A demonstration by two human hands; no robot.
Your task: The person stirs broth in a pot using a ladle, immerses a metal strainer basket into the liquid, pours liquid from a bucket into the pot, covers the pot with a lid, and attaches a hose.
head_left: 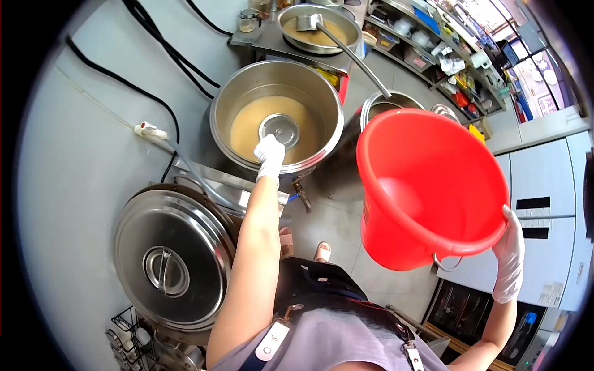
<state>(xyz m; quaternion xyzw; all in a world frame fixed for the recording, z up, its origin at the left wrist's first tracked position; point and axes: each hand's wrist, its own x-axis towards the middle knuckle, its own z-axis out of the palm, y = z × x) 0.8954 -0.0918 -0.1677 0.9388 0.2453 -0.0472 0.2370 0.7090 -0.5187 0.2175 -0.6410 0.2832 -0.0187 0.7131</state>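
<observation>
Your left grip (270, 153) was closed on one of two metal ladles (278, 130), its round cup inside one steel stockpot (216, 120) of tan liquid (245, 117). Your right grip (510, 238) pinched the rim of one red bucket (427, 179), tilted right of that pot. The second ladle (351, 54) rested in one wide pan (289, 42).

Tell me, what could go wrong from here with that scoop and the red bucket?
The metal scoop, held by the left hand over the cloudy liquid, could tip and splash the bare forearm.
The red bucket, apparently held only by the right hand at its rim, might slip.
The bucket might also knock the long ladle handle jutting past the basin.
</observation>
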